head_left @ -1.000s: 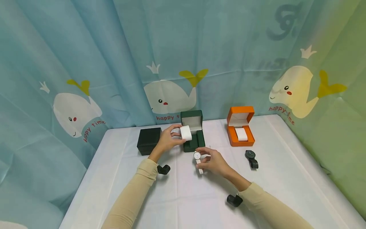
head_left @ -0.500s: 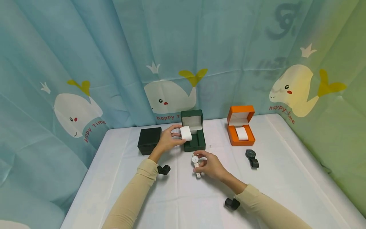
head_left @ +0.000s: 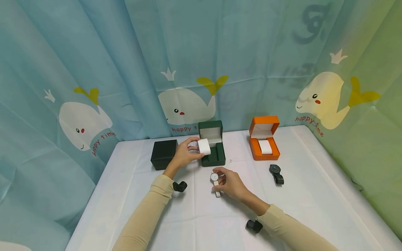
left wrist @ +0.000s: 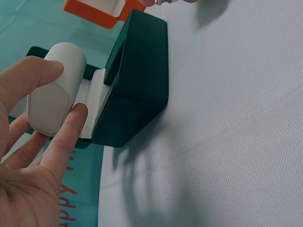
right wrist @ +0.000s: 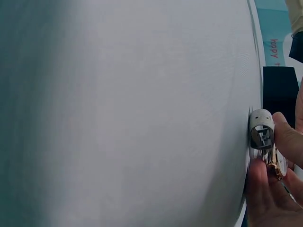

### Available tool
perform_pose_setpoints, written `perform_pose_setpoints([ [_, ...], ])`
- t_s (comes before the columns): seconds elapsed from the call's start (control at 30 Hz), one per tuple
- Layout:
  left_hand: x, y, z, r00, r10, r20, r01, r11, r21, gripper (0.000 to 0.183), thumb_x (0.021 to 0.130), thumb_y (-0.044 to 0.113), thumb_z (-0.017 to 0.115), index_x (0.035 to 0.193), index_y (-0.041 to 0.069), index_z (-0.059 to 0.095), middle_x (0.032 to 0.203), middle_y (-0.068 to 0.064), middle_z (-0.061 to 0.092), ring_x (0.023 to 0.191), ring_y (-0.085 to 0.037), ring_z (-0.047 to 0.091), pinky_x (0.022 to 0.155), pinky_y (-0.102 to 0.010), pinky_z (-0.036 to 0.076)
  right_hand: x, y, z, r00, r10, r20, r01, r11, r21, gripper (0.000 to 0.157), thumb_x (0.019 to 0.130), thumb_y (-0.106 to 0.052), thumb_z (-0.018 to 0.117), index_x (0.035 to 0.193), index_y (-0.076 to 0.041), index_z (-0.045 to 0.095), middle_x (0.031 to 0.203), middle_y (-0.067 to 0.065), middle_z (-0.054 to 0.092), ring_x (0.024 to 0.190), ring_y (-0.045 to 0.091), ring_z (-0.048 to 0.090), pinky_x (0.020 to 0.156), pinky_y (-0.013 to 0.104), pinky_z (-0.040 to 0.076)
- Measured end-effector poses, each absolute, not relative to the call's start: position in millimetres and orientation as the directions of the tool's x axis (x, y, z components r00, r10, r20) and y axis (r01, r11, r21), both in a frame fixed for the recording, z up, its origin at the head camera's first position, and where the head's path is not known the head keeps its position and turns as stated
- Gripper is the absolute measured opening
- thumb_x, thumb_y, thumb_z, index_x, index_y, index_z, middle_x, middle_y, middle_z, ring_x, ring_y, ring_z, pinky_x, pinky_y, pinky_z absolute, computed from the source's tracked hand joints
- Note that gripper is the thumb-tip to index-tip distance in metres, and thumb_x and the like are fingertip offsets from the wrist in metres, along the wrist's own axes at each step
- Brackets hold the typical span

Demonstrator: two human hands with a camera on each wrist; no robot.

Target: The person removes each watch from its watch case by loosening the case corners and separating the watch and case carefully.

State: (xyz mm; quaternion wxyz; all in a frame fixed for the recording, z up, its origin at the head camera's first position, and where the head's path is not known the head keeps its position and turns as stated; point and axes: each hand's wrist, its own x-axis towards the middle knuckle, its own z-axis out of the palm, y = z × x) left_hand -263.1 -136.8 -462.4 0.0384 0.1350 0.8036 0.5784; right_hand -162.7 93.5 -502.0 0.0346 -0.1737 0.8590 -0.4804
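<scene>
My left hand (head_left: 185, 152) pinches a white watch cushion (head_left: 204, 146) between thumb and fingers, over the left part of the open green watch box (head_left: 221, 153). The left wrist view shows the thumb on top of the cushion (left wrist: 71, 66) and a finger along its end. In front of the box, my right hand (head_left: 233, 183) holds a white-strapped wristwatch (head_left: 215, 177) with its round dial up and the strap trailing toward me. Seen from the right wrist, the strap's metal clasp (right wrist: 262, 137) shows between thumb and fingers.
A closed black box (head_left: 164, 153) stands left of the green one. Farther right is an open orange watch box (head_left: 266, 157) with its own white cushion (head_left: 265, 147). A black watch (head_left: 276, 174) lies in front of it. Behind the table hangs a blue whale-print curtain (head_left: 251, 69).
My right hand has shifted slightly left and toward me with the white watch, away from the green box. The left hand and its cushion have stayed in place.
</scene>
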Motion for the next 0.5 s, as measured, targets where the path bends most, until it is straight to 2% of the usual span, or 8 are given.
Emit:
perform_pose_setpoints([
  [0.13, -263.2, -136.7, -461.8, -0.959, 0.264, 0.101, 0.181, 0.300, 0.937, 0.065, 0.082, 0.001, 0.085, 0.141, 0.009, 0.058, 0.135, -0.022, 0.058, 0.109, -0.034, 0.069, 0.074, -0.028, 0.052, -164.1, 94.8, -500.6, -0.934, -0.334, 0.124, -0.299, 0.545, -0.783, 0.060, 0.072, -0.014, 0.095, 0.126, -0.007, 0.068, 0.099, 0.001, 0.070, 0.080, 0.013, 0.058, 0.072, 0.028, 0.049],
  [0.27, -262.4, -136.6, -461.9, -0.960, 0.262, 0.100, 0.181, 0.307, 0.934, 0.065, 0.081, 0.002, 0.086, 0.140, 0.009, 0.059, 0.134, -0.020, 0.059, 0.107, -0.032, 0.070, 0.072, -0.028, 0.052, -165.8, 97.3, -499.4, -0.930, -0.344, 0.127, -0.316, 0.576, -0.754, 0.059, 0.072, -0.018, 0.095, 0.124, -0.008, 0.069, 0.107, 0.003, 0.074, 0.087, 0.017, 0.056, 0.079, 0.033, 0.044],
  [0.5, -262.8, -136.1, -465.4, -0.955, 0.279, 0.104, 0.192, 0.309, 0.931, 0.066, 0.081, 0.002, 0.086, 0.140, 0.010, 0.059, 0.135, -0.020, 0.059, 0.108, -0.033, 0.070, 0.073, -0.028, 0.051, -169.0, 98.9, -500.2, -0.941, -0.322, 0.104, -0.291, 0.611, -0.737, 0.057, 0.071, -0.025, 0.096, 0.120, -0.012, 0.071, 0.108, 0.000, 0.074, 0.097, 0.022, 0.054, 0.088, 0.043, 0.042],
])
